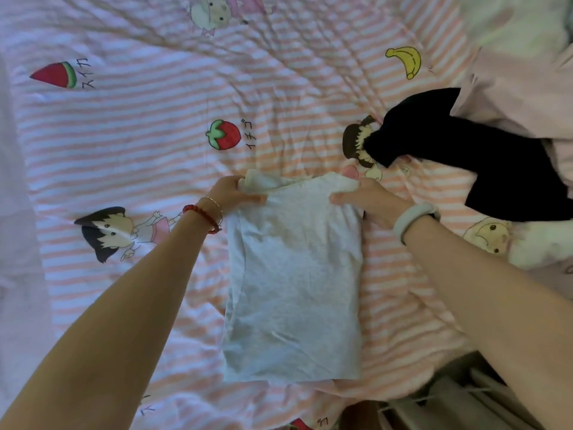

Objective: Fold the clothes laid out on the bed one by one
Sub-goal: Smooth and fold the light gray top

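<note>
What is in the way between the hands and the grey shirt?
Nothing. The left hand and the right hand already hold the far corners of the grey shirt. The black garment lies off to the right on the striped sheet, apart from the shirt.

Striped bed (130, 144), grey shirt (294, 290), black garment (465, 150) on it

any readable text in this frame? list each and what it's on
"スイカ": on the bedsheet, beside the watermelon print.
"イチゴ": on the bedsheet, beside the strawberry print.
Marks by the banana print: too small to read.
Characters at the bottom edge: cut off, unreadable.
Grey shirt, black garment: no text visible.
</note>
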Tool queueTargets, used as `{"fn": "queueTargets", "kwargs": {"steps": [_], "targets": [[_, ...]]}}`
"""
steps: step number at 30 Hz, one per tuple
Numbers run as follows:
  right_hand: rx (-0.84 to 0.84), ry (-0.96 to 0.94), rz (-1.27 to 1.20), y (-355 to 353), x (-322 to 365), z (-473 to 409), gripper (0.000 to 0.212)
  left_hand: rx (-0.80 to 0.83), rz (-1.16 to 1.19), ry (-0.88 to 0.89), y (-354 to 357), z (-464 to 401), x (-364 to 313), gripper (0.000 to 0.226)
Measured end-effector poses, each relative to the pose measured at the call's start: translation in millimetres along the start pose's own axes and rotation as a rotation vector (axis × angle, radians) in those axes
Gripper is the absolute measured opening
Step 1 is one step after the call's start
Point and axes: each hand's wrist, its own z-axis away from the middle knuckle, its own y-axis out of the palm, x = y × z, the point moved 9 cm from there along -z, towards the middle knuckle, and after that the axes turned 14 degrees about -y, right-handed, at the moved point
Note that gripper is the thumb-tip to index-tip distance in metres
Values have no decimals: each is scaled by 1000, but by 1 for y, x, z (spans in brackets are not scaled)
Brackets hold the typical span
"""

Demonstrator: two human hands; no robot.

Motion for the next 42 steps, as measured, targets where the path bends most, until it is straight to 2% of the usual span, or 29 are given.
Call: {"fn": "queueTargets", "kwargs": {"steps": [3,4,5,8,10,12,14,16,19,23,25,27,30,32,34,36,38,40,42], "targets": [[118,22,193,-7,13,0,63,-10,-120,78,-5,5,-16,32],[145,7,264,-7,19,0,67,-32,-153,113,-7,7,-22,29],[152,-29,352,-9,29,-1,62,-64,-177,148,-9,10,-30,26],[58,-198,559,-17,67,-7,12,-215,-199,240,-20,22,-61,28],[-18,-309,702,-23,93,-9,29,-333,-212,276,-33,29,-82,41],[-98,-422,789,-26,114,-1,21,-382,-228,317,-41,40,-98,47],[-149,-546,809,-26,126,19,7,-417,-280,372,-42,60,-105,42],[-139,-647,806,-20,125,47,16,-462,-347,433,-38,89,-95,35],[-78,-790,861,-6,110,99,31,-470,-491,611,-17,141,-67,15],[104,-944,1051,29,68,154,45,-365,-812,910,30,189,-18,12],[152,-1009,1128,45,45,172,44,-302,-992,966,52,196,10,18],[176,-1072,1185,60,25,185,37,-226,-1077,939,66,193,36,19],[226,-1091,1232,85,0,192,38,-151,-1160,774,78,180,64,42],[274,-1040,1266,97,-13,190,36,-99,-1316,619,83,171,81,54],[311,-936,1290,103,-28,185,38,-68,-1345,509,85,166,90,50],[406,-793,1294,107,-44,180,50,-162,-1199,643,85,176,69,40],[533,-662,1259,110,-64,180,57,-330,-1023,760,85,181,46,38],[583,-590,1229,108,-75,183,56,-383,-988,718,97,172,35,49],[542,-656,1218,107,-64,189,46,-404,-1022,649,113,157,33,60]]}}
